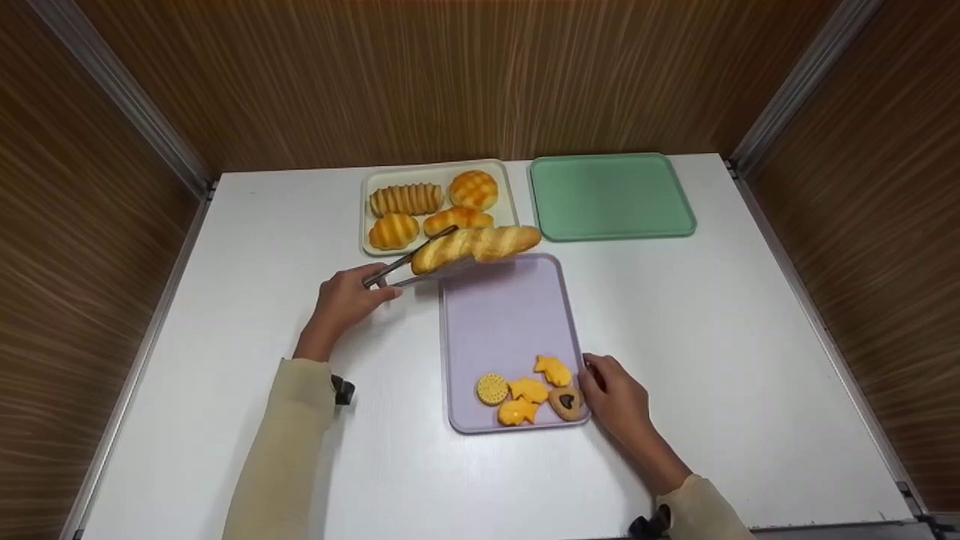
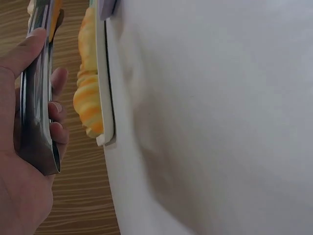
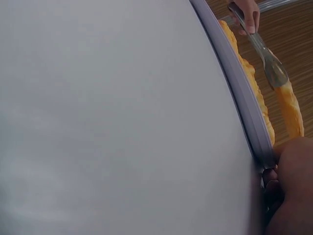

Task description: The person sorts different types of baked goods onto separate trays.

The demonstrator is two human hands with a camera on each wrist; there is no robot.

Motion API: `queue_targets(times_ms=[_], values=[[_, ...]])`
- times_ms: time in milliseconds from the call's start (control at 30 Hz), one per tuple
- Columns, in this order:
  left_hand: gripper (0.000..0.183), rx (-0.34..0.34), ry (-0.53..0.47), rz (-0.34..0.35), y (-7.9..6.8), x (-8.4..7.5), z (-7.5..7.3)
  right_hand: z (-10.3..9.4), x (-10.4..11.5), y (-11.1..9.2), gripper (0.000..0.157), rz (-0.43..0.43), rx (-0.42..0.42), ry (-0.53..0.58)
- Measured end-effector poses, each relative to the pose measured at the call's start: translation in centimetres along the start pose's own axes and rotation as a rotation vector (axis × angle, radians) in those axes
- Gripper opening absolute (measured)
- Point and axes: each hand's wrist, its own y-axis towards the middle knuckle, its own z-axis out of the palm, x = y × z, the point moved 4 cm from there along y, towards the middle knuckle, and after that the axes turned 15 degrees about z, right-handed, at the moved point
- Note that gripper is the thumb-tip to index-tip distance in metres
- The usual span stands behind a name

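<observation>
Metal tongs [image 1: 420,256] are gripped in my left hand [image 1: 347,301], thumb on one arm and fingers curled round the other in the left wrist view. A long twisted bread loaf [image 1: 487,246] is clamped between their tips, raised above the far end of a purple tray [image 1: 499,307]. My right hand [image 1: 616,396] holds that tray by its right edge near the front corner, fingers curled; in the right wrist view part of the grip is dark. Close to it on the tray lie a heart-centred cookie [image 1: 565,403], a round cookie [image 1: 493,389] and fish-shaped crackers [image 1: 528,390].
Behind the loaf, a cream tray [image 1: 365,225] bears a ridged loaf [image 1: 406,199], a round bun [image 1: 474,190] and other breads. A green tray [image 1: 611,196] stands at the back right. Wood-grain panels [image 1: 465,82] wall the white table [image 1: 750,360] on three sides.
</observation>
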Motion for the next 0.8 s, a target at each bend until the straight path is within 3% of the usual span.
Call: queue_targets(times_ms=[267, 533, 800], values=[[0.07, -0.068, -0.061, -0.114, 2.8, 1.7, -1.4, -0.1, -0.1, -0.1, 0.038, 0.004, -0.007, -0.009], [0.061, -0.182, -0.08, -0.139, 4.9, 2.6, -2.2, -0.1, 0.0, -0.1, 0.037, 0.012, -0.01, 0.009], [0.057, -0.217, -0.009, -0.129, 6.8, 2.5, -2.5, -0.1, -0.1, 0.0, 0.034, -0.016, -0.022, 0.029]])
